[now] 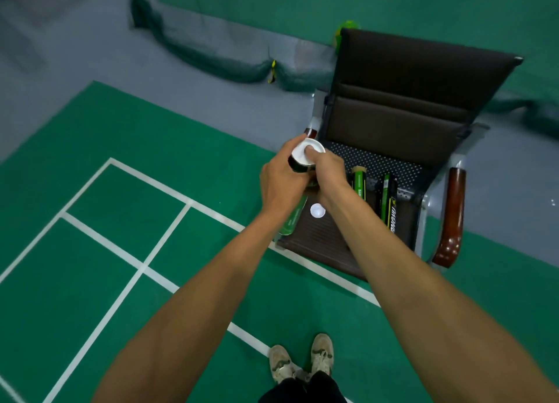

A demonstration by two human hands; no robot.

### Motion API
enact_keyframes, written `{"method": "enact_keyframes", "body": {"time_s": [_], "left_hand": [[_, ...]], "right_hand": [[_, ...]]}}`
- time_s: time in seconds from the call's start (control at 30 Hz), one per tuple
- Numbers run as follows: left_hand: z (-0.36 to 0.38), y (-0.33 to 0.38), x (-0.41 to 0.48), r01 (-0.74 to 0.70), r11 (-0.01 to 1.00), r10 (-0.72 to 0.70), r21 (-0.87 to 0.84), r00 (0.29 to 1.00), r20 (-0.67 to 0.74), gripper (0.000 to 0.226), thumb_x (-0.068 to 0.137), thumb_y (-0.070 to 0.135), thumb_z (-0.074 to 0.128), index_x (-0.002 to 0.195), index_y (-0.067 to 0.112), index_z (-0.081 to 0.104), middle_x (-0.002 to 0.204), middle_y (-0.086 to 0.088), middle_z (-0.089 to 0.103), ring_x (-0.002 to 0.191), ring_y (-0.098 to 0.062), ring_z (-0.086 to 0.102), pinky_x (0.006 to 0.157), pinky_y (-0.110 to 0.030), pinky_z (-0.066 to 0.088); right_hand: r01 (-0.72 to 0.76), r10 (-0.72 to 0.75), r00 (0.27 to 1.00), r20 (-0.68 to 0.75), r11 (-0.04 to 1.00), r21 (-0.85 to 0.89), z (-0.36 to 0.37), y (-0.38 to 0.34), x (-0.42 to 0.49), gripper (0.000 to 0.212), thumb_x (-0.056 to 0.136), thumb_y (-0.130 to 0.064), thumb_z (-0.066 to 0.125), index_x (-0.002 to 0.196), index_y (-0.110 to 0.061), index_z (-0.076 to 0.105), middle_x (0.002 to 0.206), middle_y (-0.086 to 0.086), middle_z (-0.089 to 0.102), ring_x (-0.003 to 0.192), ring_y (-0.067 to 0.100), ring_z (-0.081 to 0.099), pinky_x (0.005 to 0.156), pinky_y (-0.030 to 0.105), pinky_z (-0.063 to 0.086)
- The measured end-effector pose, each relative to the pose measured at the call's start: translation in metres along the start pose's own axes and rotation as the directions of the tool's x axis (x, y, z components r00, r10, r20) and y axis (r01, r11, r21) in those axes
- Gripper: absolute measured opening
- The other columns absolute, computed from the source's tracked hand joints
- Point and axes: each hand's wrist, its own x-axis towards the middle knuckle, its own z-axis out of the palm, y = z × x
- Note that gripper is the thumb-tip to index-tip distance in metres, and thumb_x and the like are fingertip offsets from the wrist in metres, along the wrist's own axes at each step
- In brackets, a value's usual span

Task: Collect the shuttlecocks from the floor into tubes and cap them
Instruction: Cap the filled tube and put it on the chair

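Note:
I hold a dark shuttlecock tube (pixel 298 165) upright in front of the chair. My left hand (pixel 282 179) grips its upper part from the left. My right hand (pixel 326 168) is at the top, thumb pressing on the white cap (pixel 302 154) that sits on the tube's mouth. A green tube (pixel 292 218) lies at the left edge of the seat under my hands. Two more tubes, a green one (pixel 360 182) and a black-and-green one (pixel 388 200), lie on the seat. A loose white cap (pixel 317 211) rests on the seat between my forearms.
The brown chair (pixel 393 121) with wooden armrests (pixel 450 218) stands at the court's corner. A dark green net (pixel 211 58) lies bunched on the grey floor behind it. White court lines (pixel 127 251) cross the green floor. My shoes (pixel 302 360) are below.

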Motion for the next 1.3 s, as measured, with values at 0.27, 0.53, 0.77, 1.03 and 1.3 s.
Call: {"method": "enact_keyframes", "body": {"time_s": [0.27,0.53,0.77,1.03,1.3], "left_hand": [[-0.026,0.070,0.004,-0.039,0.999,0.039,-0.004,0.999,0.023,0.068,0.073,0.030,0.073,0.140,0.036,0.062,0.123,0.008,0.075,0.110,-0.013,0.070,0.095,-0.040,0.058],[-0.048,0.104,0.017,-0.170,0.982,0.163,0.086,0.984,0.075,0.072,0.080,0.030,0.067,0.151,0.035,0.052,0.118,-0.003,0.077,0.105,-0.023,0.071,0.086,-0.038,0.056],[-0.050,0.106,0.028,-0.134,0.989,0.130,0.057,0.989,0.064,0.069,0.081,0.026,0.077,0.147,0.032,0.057,0.124,0.000,0.074,0.111,-0.021,0.068,0.091,-0.035,0.054],[0.007,0.133,0.052,-0.093,0.995,0.088,0.028,0.983,0.164,0.077,0.076,0.042,0.089,0.146,0.028,0.057,0.134,0.000,0.068,0.123,-0.019,0.061,0.098,-0.033,0.051],[0.091,0.175,0.103,0.137,0.983,-0.097,-0.125,0.955,0.279,0.082,0.072,0.056,0.088,0.143,0.025,0.060,0.137,-0.003,0.063,0.120,-0.022,0.062,0.101,-0.042,0.055]], "right_hand": [[-0.008,0.008,0.999,-0.031,1.000,0.010,0.014,-0.062,-0.035,0.037,0.084,-0.045,0.065,0.107,-0.018,0.073,0.101,0.006,0.076,0.091,0.029,0.074,0.067,0.049,0.062],[0.156,-0.178,0.979,-0.095,0.966,-0.204,0.013,-0.090,-0.017,0.064,0.064,-0.060,0.060,0.111,-0.020,0.076,0.103,0.006,0.076,0.094,0.030,0.073,0.082,0.052,0.062],[0.106,-0.101,0.994,0.042,0.980,-0.170,0.014,-0.113,-0.073,0.058,0.081,-0.067,0.060,0.118,-0.024,0.071,0.114,0.007,0.072,0.103,0.028,0.070,0.067,0.044,0.062],[0.102,-0.077,0.988,0.131,0.976,-0.192,-0.063,-0.089,-0.082,0.072,0.098,-0.061,0.050,0.158,-0.032,0.022,0.141,-0.010,0.042,0.126,0.013,0.044,0.107,0.054,0.043],[0.031,-0.127,0.988,-0.086,0.713,-0.700,-0.160,-0.119,-0.024,0.104,0.073,-0.025,0.089,0.154,-0.018,0.025,0.139,0.010,0.055,0.126,0.031,0.054,0.105,0.043,0.046]]}}
